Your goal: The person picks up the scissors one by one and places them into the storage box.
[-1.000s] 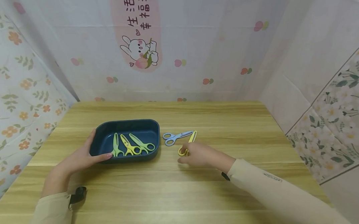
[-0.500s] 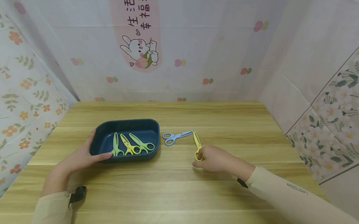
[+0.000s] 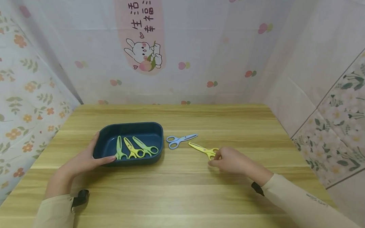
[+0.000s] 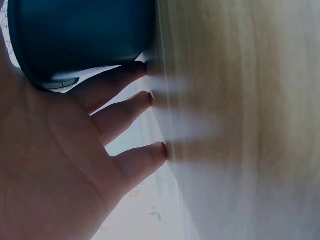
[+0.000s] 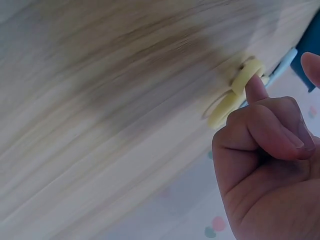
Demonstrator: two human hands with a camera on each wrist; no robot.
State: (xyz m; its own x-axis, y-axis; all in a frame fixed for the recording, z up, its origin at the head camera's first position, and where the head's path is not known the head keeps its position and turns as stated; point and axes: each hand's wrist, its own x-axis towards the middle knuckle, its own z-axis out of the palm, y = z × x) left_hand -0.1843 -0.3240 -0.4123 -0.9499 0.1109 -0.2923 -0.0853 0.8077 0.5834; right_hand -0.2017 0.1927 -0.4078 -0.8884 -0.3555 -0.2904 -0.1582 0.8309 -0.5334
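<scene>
My left hand (image 3: 84,162) rests against the left front corner of a dark blue bin (image 3: 160,130). Its thumb lies over the front rim; in the left wrist view several fingers (image 4: 122,117) stretch straight down beside the bin. Inside lie green scissors (image 3: 119,147), yellow scissors (image 3: 132,148) and another green pair (image 3: 144,146). To the right, my right hand (image 3: 232,160) holds a second yellow pair of scissors (image 3: 199,148) by the handle, a fingertip hooked at a loop (image 5: 245,77). Their blade points left along the tabletop; the right wrist view shows other fingers curled.
Light blue scissors (image 3: 179,140) lie between the bin and the yellow pair, handles toward the bin. All this is on a wood-grain table (image 3: 172,202). Patterned cloth (image 3: 210,47) hangs behind the table and down both sides.
My right hand has moved right, sliding the yellow scissors away from the blue pair and swinging their blade from pointing backward to pointing left. The left hand has stayed at the bin.
</scene>
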